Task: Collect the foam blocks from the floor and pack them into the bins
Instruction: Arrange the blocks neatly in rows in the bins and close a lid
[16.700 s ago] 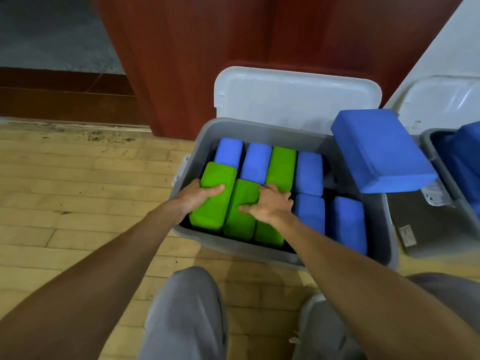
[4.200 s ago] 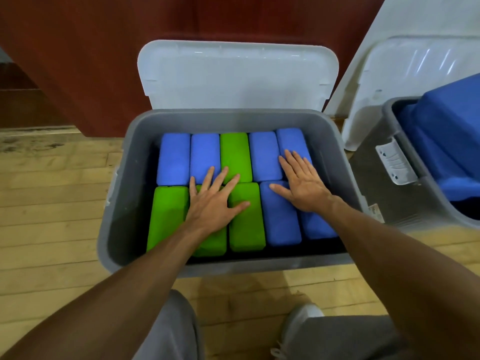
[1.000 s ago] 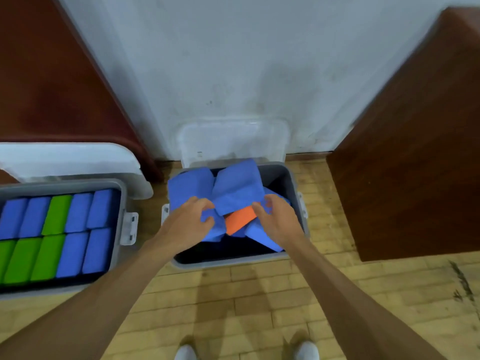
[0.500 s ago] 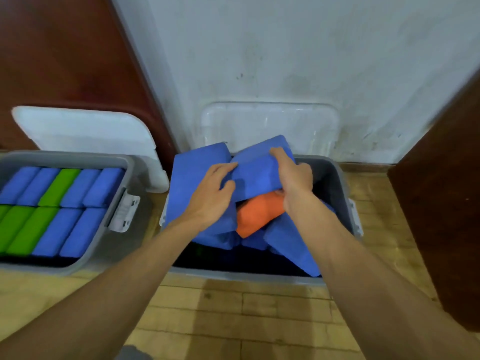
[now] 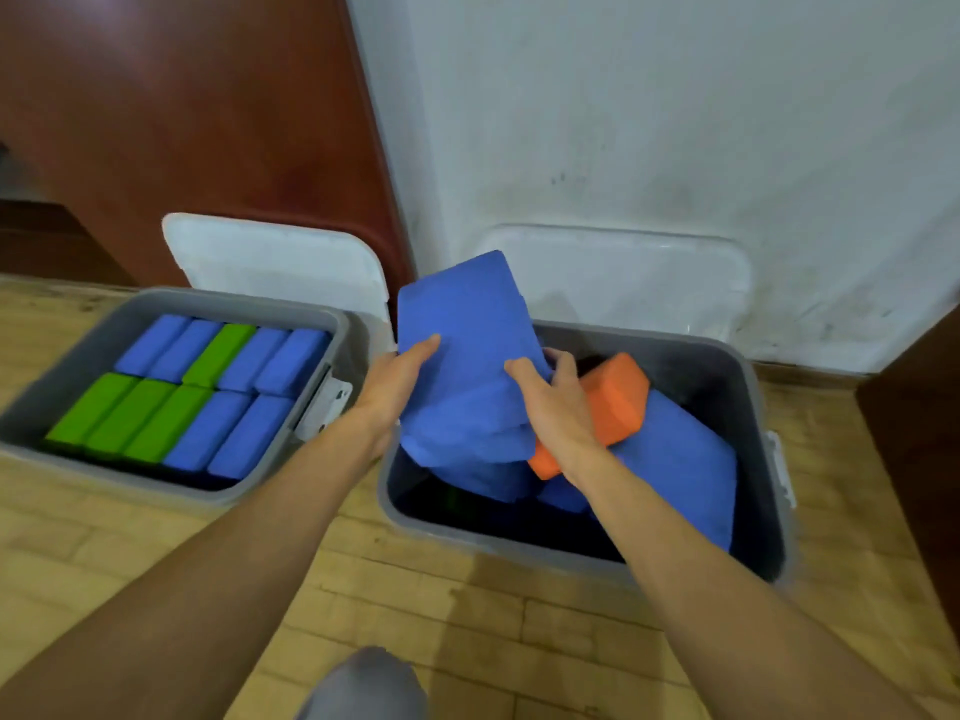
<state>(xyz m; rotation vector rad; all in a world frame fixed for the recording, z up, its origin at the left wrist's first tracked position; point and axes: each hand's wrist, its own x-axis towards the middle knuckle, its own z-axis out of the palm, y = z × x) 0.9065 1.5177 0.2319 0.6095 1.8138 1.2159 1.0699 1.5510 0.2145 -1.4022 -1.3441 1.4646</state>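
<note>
A: Hands: left hand (image 5: 396,387) and right hand (image 5: 551,403) both clamp one blue block (image 5: 462,319). Thumbs lie on its front face and fingers wrap behind its side edges. The block is tipped up on end over the left end of the right bin (image 5: 519,548), well above the rim and not seated.

B: Which step?

A: My read is that they're sorting out the right bin. The left bin (image 5: 218,304) looks finished, with green blocks (image 5: 130,418) and blue blocks (image 5: 249,439) on edge in two tight, flush rows. The right bin is a heap. A second blue block (image 5: 467,439) sits under the held one. An orange block (image 5: 615,402) is jammed at an angle just behind the right hand. A blue slab (image 5: 685,470) leans across the right half.

B: Next move?

A: Probably lift the held block clear, or turn it on edge against the bin's left wall. Either way the orange one likely has to shift first to give a flat base. The bin's bottom is too dark to read.

B: Materials?

A: The blocks are matte foam bricks, rectangular with rounded edges. I'd expect them to be light, a bit squashy and grippy, so neighbours bind when pushed together. The bins are smooth grey plastic with sloped sides. Their white lids (image 5: 270,262) stand behind them. The floor (image 5: 467,615) is worn wood plank.
</note>
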